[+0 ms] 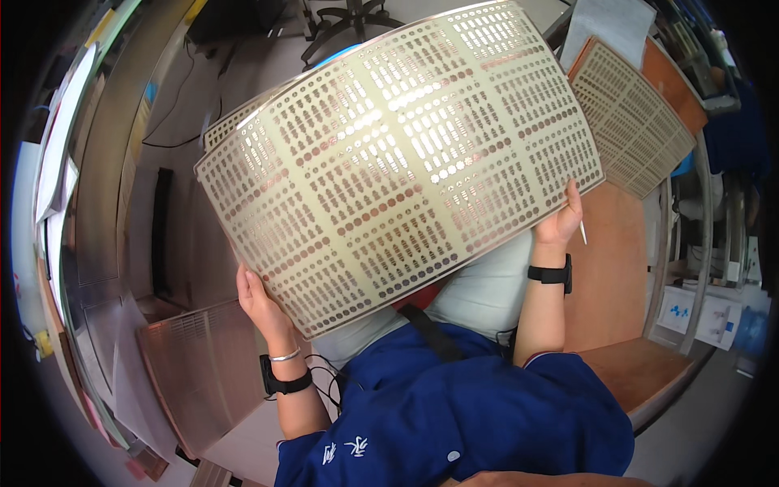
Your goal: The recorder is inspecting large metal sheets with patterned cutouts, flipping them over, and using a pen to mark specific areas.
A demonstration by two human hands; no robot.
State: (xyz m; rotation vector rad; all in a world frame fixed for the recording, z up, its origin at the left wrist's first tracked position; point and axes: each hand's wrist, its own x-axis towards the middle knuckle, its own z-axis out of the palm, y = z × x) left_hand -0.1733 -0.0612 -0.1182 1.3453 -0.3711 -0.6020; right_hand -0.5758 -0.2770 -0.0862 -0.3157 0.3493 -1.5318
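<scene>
A large pale-green circuit board panel [389,178], covered with rows of small shiny metallic patterns, is held up tilted in front of me, its left end lower. My left hand [264,304] is closed on its lower left edge, thumb along the rim. At the lower right corner my right hand [558,223] grips it, with the other fingers hidden behind the panel. A thin white pointed stick [583,231] shows beside my right hand; whether that hand holds it I cannot tell.
Another patterned panel [637,118] leans on a brown wooden rack [604,268] at the right. A coppery sheet [207,365] stands at the lower left. Behind lie a wheeled chair base [353,20] and a dark cable [174,146]. White sheets [57,187] line the far left.
</scene>
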